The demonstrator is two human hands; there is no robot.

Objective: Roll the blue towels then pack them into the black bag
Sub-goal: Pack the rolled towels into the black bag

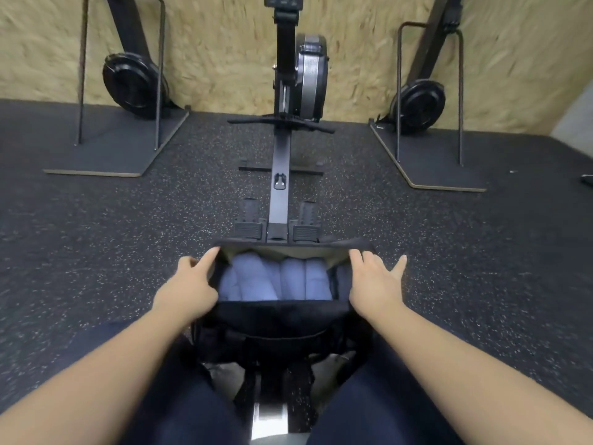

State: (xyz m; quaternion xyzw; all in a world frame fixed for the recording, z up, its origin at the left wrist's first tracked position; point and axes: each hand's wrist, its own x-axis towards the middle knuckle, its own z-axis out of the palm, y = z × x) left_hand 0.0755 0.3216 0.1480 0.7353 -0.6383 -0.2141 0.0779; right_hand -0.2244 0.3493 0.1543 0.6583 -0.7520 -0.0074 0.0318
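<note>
Black bag (279,316) sitting on rowing machine rail (278,194) between knees, mouth gaping. Rolled blue towels (272,281) lying inside, side by side. Left hand (189,284) at 9 o'clock rim, fingers extended, touching flap; right hand (372,281) at 3 o'clock, fingers spread, touching rim, likely holding mouth wide for packing check.

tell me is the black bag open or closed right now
Open. The black bag has its top spread wide between the left hand and right hand, and rolled blue towels show side by side inside.

Rolled blue towels (276,279) fill the open black bag (279,316) side to side
</note>
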